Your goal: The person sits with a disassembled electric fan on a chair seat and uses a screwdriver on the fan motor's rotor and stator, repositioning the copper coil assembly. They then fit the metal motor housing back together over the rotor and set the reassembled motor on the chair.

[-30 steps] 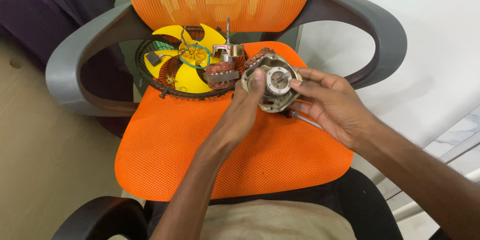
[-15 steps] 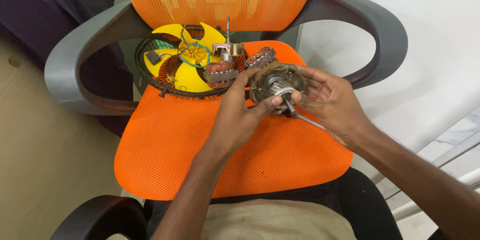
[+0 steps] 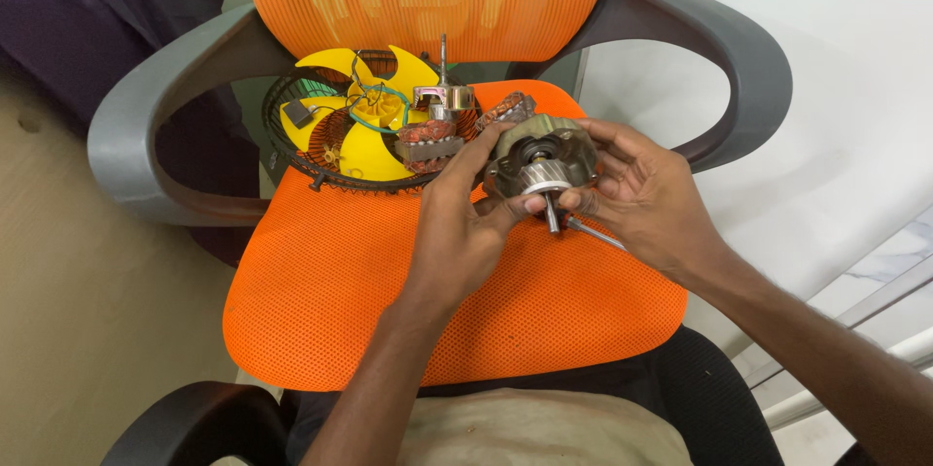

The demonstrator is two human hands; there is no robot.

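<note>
Grey metal, round and ribbed with a short shaft poking out, the fan motor (image 3: 540, 163) is hovering over the orange chair seat (image 3: 340, 281). Left hand (image 3: 462, 233) and right hand (image 3: 646, 196) are both gripping it, fingers clamped around its rim.

Orange mesh chair (image 3: 340, 301), white wall (image 3: 836, 58)

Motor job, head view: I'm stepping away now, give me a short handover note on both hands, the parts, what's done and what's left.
Left hand: grips the motor from its left side, above the seat.
Right hand: holds the motor's right side, with a thin tool under the fingers.
Parts: yellow blade lies in the black grille at the seat's back; a copper winding and a shaft piece sit beside it.
Done: fan taken apart.
Left: motor likely still needs work; which step is unclear.
</note>
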